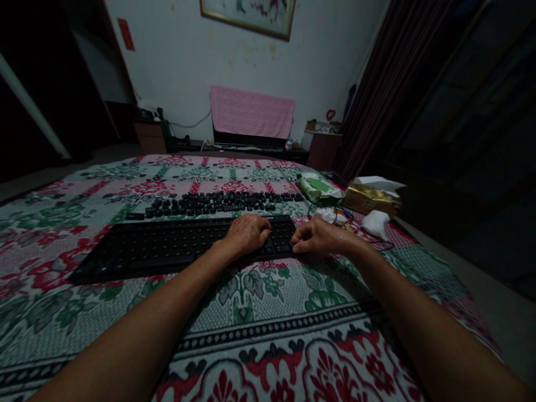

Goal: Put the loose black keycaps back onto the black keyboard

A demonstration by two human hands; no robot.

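A black keyboard [167, 243], most of its keycaps off, lies flat on a flowered bedspread [255, 290]. My left hand [247, 233] rests over its right part with the fingers curled; whatever they hold, if anything, is hidden. At the keyboard's right end, my right hand [313, 235] has thumb and fingers pinched together by the number pad's lower corner. Too little shows there to tell what is between them. Behind the keyboard, many loose black keycaps [209, 202] are spread in a long band.
To the right sit a green tissue pack [319, 187], a gold tissue box [371, 198] and a crumpled white tissue [376, 224]. A dark cable [384, 244] lies near them. A pink towel [252, 111] hangs at the far wall.
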